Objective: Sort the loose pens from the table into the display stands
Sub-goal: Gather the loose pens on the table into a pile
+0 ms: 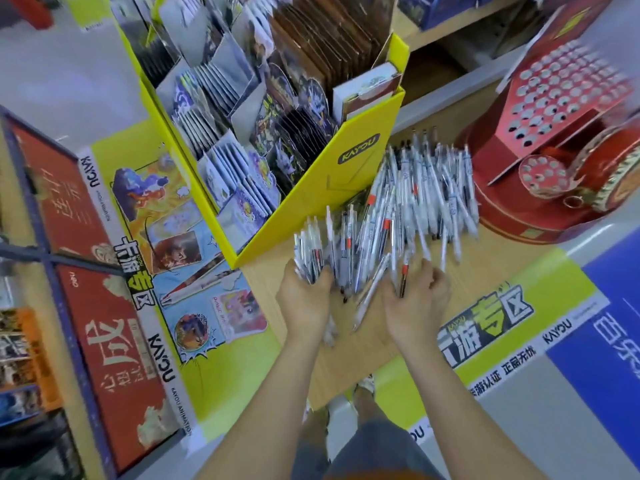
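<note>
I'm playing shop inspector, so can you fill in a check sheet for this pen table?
Surface: wooden table, bare at the near edge.
Job's things: pens in a heap; red stand with rows of holes to their right.
Clutter: yellow box full of cards.
Hands: left hand grips a bunch of pens; right hand curls round pens at the heap's near edge.
Cables: nothing seen.
Surroundings: shop shelves behind.

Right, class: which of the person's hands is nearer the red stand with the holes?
Right. The right hand is among the pens below the red stand; the left hand lies farther left, by the yellow box.
</note>
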{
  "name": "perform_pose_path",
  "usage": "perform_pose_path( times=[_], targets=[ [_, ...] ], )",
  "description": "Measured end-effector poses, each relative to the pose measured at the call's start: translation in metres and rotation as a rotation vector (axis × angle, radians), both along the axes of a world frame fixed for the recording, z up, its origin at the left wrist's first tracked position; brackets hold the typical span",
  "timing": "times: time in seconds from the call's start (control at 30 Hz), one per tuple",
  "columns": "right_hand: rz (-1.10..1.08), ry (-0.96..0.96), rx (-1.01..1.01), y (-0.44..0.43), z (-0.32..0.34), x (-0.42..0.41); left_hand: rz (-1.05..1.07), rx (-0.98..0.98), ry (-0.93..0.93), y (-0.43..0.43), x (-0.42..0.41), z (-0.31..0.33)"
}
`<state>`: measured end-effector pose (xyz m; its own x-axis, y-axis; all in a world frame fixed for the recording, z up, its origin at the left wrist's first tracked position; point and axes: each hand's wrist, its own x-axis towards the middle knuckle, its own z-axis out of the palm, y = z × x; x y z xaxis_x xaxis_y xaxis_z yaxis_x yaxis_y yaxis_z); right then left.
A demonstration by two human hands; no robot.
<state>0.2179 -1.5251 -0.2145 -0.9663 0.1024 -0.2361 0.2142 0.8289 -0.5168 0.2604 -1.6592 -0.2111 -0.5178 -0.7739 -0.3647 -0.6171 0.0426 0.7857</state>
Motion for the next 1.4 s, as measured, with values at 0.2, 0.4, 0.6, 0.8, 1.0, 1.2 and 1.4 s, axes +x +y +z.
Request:
perform_pose_path(
  times=[0.2, 0.4, 0.6, 0.8, 1.0, 1.2, 1.4],
  targets=[
    [0.080, -0.043, -0.090, -0.024, -0.006, 0.012, 0.021, -0.131, -0.065, 0.002, 0.002, -0.010],
    [-0.027, -0.103, -0.365, -0.049, -0.004, 0.008, -0.019, -0.147, -0.081, 0.006, -0.005, -0.010],
    [-0.172, -0.163, -0.561, -0.061, -0.001, 0.001, 0.004, -0.151, -0.033, 0.006, -0.020, -0.010],
    [-0.118, -0.182, -0.593, -0.059, -0.005, -0.001, 0.040, -0.158, 0.099, 0.014, -0.028, -0.012],
    [-0.051, -0.197, -0.609, -0.035, -0.002, -0.014, -0.009, -0.216, 0.127, 0.020, -0.046, -0.023],
    [-0.057, -0.042, -0.466, 0.011, -0.004, -0.017, -0.148, -0.344, 0.073, 0.030, -0.030, -0.021],
    [-0.208, 0.222, -0.293, 0.051, 0.003, -0.072, -0.482, -0.453, -0.156, 0.050, -0.012, -0.017]
  ],
)
